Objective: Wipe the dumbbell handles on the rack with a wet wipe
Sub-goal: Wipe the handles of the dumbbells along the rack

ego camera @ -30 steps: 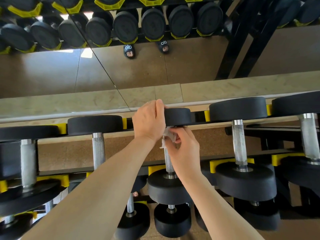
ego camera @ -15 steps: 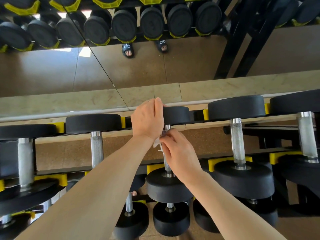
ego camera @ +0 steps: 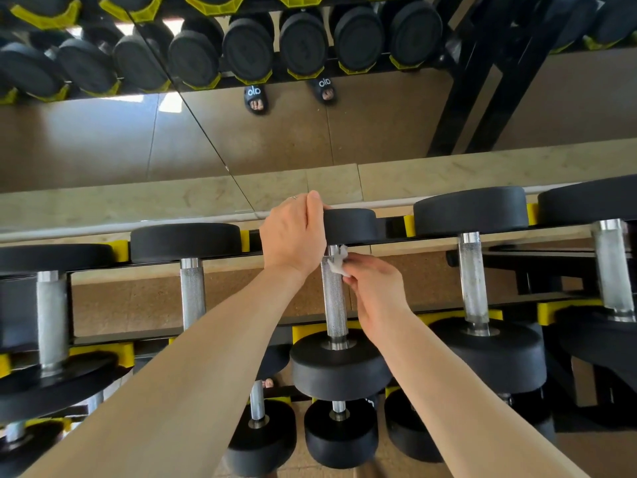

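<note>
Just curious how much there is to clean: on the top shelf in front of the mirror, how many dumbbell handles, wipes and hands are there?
Dumbbell handles: 5
Wet wipe: 1
Hands: 2, the left hand gripping the middle dumbbell's far weight, the right hand pinching the wipe
Total: 8

1. Both forearms are bare, with no sleeve in view up to the picture's lower edge.
2. The left hand (ego camera: 293, 236) wears a thin ring, glinting at its 12 o'clock edge.
3. The right hand (ego camera: 375, 294) shows no ring or band.
4. In the mirror, at 12 o'clock, two black open-toed slides (ego camera: 255, 98) carry white lettering.
</note>
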The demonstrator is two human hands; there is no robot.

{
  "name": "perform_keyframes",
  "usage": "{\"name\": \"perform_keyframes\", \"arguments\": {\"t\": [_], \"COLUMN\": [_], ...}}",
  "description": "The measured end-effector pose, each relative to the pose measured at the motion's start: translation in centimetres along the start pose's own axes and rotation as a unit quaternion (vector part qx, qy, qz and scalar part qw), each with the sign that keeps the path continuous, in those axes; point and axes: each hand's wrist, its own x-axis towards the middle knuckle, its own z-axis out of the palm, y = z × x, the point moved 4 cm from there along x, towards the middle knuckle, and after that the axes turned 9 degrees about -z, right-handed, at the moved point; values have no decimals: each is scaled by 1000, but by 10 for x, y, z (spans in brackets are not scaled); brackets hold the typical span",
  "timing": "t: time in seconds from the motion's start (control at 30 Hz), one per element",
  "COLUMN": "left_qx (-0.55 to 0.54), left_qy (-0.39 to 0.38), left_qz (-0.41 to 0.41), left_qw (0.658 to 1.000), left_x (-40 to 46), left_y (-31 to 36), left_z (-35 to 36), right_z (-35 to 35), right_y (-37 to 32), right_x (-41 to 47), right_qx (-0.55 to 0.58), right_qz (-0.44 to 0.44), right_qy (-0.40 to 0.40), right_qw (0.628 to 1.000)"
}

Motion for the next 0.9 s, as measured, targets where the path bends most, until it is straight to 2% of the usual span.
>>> {"name": "perform_keyframes", "arguments": {"t": [0.03,0.1,0.17,0.23,0.3,0.4,0.47,0.5,0.53,0.57,0.6,0.63,0.7,0.73,0.83,0.9], "left_qx": [6,-6,-24,-14,-10,-14,-25,-31,-35,-35,-33,-31,-31,-32,-37,-40], "left_qy": [0,-1,-5,-6,-4,-3,-6,-7,-8,-7,-6,-6,-5,-4,-2,-3], "left_qz": [0,-1,-1,1,0,-9,-13,-16,-18,-18,-16,-16,-18,-22,-22,-20], "left_qw": [1000,1000,1000,1000,1000,1000,1000,999,999,999,999,999,999,999,999,999], "left_x": [-1,-1,0,-2,-2,-1,0,1,1,1,0,0,0,0,-1,-1], "left_y": [1,1,2,4,5,3,2,1,1,1,1,1,1,1,1,3], "left_z": [-1,-2,-3,-3,-2,-2,-2,-2,-2,-2,-2,-1,-1,-1,-1,-3], "right_z": [0,4,10,17,19,18,8,-1,-13,-23,-27,-24,-11,-7,-9,-11], "right_y": [0,-5,-13,-10,-3,-3,-10,-12,-11,-7,-1,6,15,16,11,4], "right_x": [1,-7,-21,-27,-23,-19,-20,-20,-19,-14,-10,-6,-6,-7,-10,-17], "right_qx": [-34,-145,-238,-305,-344,-407,-384,-356,-313,-256,-200,-143,-31,1,-16,-80], "right_qz": [-25,-140,-309,-424,-424,-453,-468,-462,-422,-341,-239,-143,7,44,33,-62], "right_qy": [18,46,50,-5,-82,-117,-80,-31,29,76,90,68,-2,-19,-13,-7], "right_qw": [999,978,919,853,834,785,792,812,850,902,946,977,999,999,999,995]}}
